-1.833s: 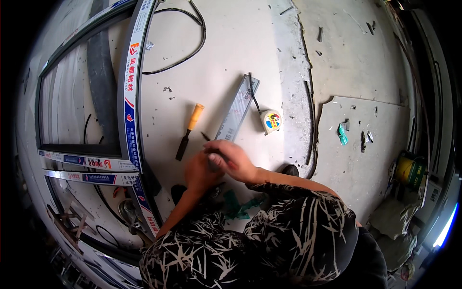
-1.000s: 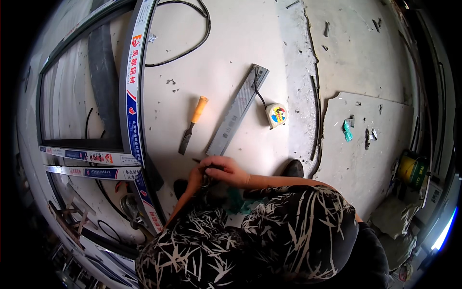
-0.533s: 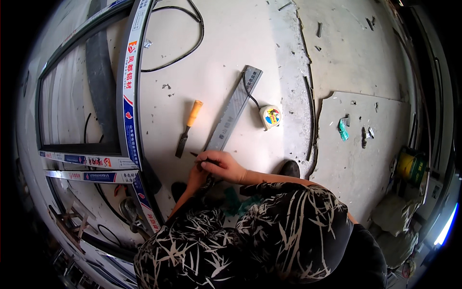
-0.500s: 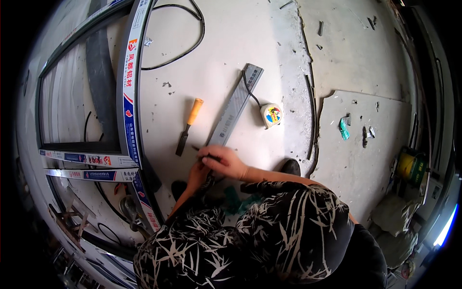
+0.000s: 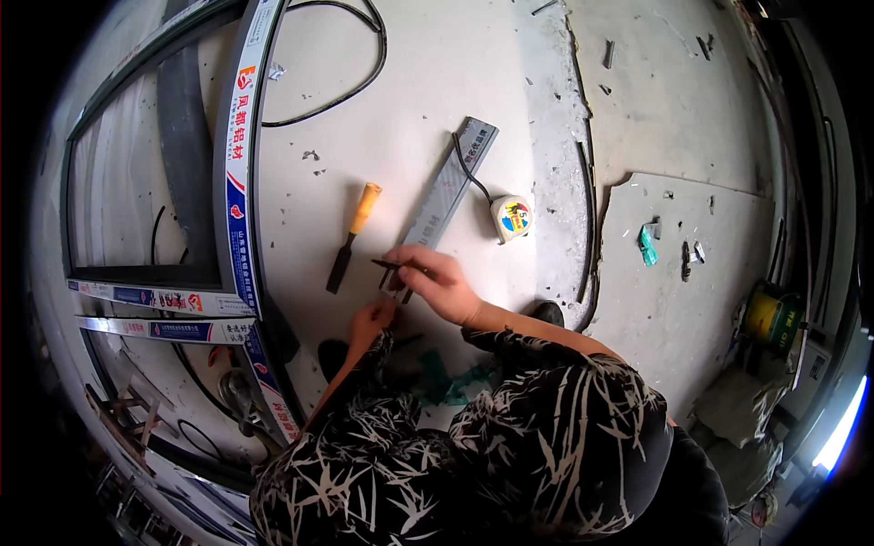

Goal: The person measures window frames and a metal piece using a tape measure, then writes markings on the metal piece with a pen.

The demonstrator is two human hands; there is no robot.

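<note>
A grey metal profile lies slantwise on the floor, its near end reaching my hands. My right hand is over that end, fingers pinched round a thin dark pointed stick, pencil-like, its tip toward the left. Just below, my left hand is closed with curled fingers beside the profile's near end; what it grips, if anything, is hidden. To the left lies a chisel with a yellow-orange handle and dark blade. A white tape measure rests right of the profile, a dark cord running from it across the metal.
Large dark window frames with printed protective film stand along the left. Black cable loops at the far left. A grey board with scraps lies at right, near a green-yellow container. Green scraps lie between my feet.
My right hand has lifted slightly away and to the right, so the dark pointed stick shows clearly. The left hand is now apart from it, a little lower. The view has shifted slightly.
</note>
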